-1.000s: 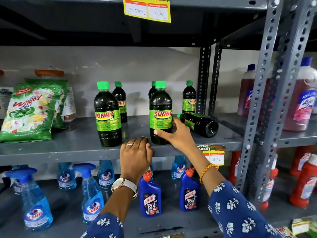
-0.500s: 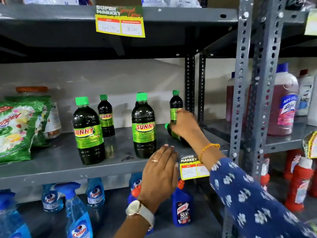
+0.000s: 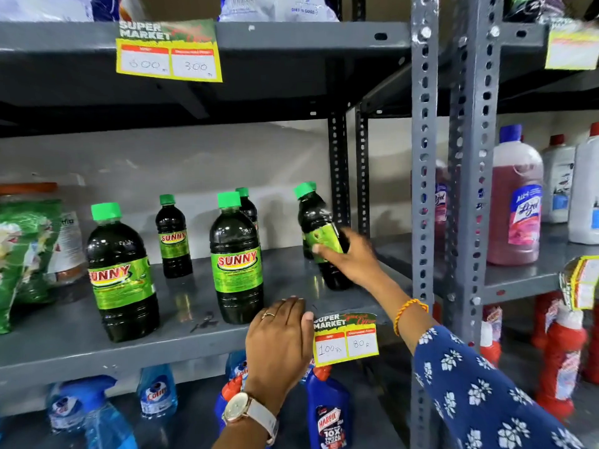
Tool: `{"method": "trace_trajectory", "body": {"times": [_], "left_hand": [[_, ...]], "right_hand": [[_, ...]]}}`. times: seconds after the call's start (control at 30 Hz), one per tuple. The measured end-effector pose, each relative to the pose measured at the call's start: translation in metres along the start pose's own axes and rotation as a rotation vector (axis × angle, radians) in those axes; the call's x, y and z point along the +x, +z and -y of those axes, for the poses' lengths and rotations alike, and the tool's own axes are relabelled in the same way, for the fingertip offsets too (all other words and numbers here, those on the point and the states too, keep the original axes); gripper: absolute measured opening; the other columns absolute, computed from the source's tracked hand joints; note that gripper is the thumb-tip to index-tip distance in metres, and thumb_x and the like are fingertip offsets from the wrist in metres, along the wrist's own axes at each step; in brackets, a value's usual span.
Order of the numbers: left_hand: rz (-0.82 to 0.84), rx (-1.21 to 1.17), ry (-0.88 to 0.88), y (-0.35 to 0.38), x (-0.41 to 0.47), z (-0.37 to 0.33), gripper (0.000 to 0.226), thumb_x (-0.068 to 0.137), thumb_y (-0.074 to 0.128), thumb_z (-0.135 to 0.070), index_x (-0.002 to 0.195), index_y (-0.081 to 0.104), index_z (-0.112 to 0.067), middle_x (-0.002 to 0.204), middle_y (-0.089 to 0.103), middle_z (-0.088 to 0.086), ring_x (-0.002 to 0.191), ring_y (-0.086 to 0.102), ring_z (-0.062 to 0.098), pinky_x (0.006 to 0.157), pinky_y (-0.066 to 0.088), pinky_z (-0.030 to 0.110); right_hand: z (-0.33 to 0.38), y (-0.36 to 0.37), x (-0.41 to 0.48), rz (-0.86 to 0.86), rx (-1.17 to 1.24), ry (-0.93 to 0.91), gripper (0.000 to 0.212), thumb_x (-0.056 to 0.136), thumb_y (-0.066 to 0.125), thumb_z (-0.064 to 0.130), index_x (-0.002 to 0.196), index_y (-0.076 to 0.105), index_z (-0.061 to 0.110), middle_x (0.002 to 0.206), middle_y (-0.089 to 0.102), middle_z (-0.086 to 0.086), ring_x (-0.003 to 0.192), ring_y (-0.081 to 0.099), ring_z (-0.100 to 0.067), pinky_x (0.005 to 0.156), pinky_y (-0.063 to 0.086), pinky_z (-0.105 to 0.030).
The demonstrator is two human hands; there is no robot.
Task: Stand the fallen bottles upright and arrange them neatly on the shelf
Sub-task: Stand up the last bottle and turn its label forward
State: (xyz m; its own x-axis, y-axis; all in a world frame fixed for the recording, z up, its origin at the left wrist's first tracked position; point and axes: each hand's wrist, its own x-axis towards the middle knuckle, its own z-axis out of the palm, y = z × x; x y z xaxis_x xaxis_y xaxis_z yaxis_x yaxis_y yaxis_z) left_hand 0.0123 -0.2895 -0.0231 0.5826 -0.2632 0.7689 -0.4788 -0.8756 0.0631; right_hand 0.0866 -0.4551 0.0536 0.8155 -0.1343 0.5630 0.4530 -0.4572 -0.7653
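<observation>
My right hand (image 3: 351, 259) grips a small dark SUNNY bottle (image 3: 316, 218) with a green cap around its label. The bottle is tilted, cap leaning up and left, its base touching the grey shelf (image 3: 64, 345) near the right end. Another small bottle is mostly hidden behind it. Two large SUNNY bottles stand upright in front, one at the left (image 3: 121, 273), one in the middle (image 3: 236, 260). Two small ones stand at the back (image 3: 173, 236) (image 3: 248, 205). My left hand (image 3: 280, 340) rests flat on the shelf's front edge, holding nothing.
A green detergent bag (image 3: 22, 254) lies at the shelf's left. Perforated grey uprights (image 3: 424, 189) stand right of the held bottle. Pink Lizol bottles (image 3: 517, 202) sit on the neighbouring shelf. Blue spray bottles (image 3: 157, 392) and Harpic bottles (image 3: 329, 413) fill the shelf below. A price tag (image 3: 345, 340) hangs on the edge.
My right hand closed on the fallen small bottle and tipped it up from lying flat to nearly upright. My left hand slid right along the shelf edge. The view shifted right.
</observation>
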Motion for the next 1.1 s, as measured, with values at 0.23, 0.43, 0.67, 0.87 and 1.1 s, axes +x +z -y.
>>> {"method": "trace_trajectory", "body": {"times": [0.23, 0.43, 0.67, 0.87, 1.1], "left_hand": [[-0.027, 0.019, -0.044, 0.004, 0.000, -0.002, 0.043, 0.089, 0.033, -0.027, 0.097, 0.071, -0.008, 0.094, 0.073, 0.008, 0.085, 0.068, 0.024, 0.077, 0.051, 0.034], [-0.053, 0.008, -0.061, 0.005, -0.002, -0.003, 0.044, 0.090, 0.032, -0.027, 0.098, 0.071, -0.008, 0.096, 0.073, 0.008, 0.087, 0.067, 0.024, 0.079, 0.051, 0.035], [-0.046, 0.017, -0.067, 0.005, -0.002, -0.003, 0.044, 0.091, 0.032, -0.028, 0.099, 0.070, -0.009, 0.097, 0.073, 0.007, 0.088, 0.067, 0.024, 0.080, 0.050, 0.036], [-0.053, 0.015, -0.073, 0.006, -0.002, -0.003, 0.045, 0.091, 0.031, -0.028, 0.099, 0.071, -0.009, 0.097, 0.073, 0.007, 0.089, 0.067, 0.024, 0.081, 0.050, 0.036], [-0.057, 0.014, -0.069, 0.006, -0.003, -0.003, 0.045, 0.090, 0.032, -0.028, 0.099, 0.071, -0.009, 0.098, 0.073, 0.007, 0.090, 0.067, 0.023, 0.083, 0.049, 0.035]], "right_hand": [[-0.015, -0.001, -0.005, 0.079, 0.223, 0.070, 0.027, 0.069, 0.076, 0.040, 0.086, 0.055, 0.037, 0.086, 0.060, 0.024, 0.080, 0.055, 0.009, 0.061, 0.041, -0.004], [-0.021, 0.005, -0.001, 0.082, 0.128, 0.080, 0.076, 0.050, 0.085, 0.038, 0.114, 0.049, 0.018, 0.104, 0.065, -0.003, 0.095, 0.062, -0.016, 0.081, 0.047, -0.031], [-0.021, 0.002, -0.002, 0.066, 0.203, 0.120, 0.069, 0.060, 0.083, 0.033, 0.108, 0.034, 0.024, 0.092, 0.050, 0.018, 0.084, 0.050, 0.002, 0.063, 0.035, -0.017], [-0.024, 0.000, 0.000, 0.108, 0.237, 0.136, 0.051, 0.067, 0.073, 0.026, 0.112, 0.049, 0.022, 0.114, 0.056, -0.004, 0.103, 0.053, -0.018, 0.080, 0.040, -0.029], [-0.025, 0.003, 0.001, 0.093, 0.226, 0.126, 0.062, 0.067, 0.077, 0.018, 0.117, 0.039, 0.018, 0.110, 0.059, -0.002, 0.101, 0.055, -0.018, 0.088, 0.043, -0.033]]}}
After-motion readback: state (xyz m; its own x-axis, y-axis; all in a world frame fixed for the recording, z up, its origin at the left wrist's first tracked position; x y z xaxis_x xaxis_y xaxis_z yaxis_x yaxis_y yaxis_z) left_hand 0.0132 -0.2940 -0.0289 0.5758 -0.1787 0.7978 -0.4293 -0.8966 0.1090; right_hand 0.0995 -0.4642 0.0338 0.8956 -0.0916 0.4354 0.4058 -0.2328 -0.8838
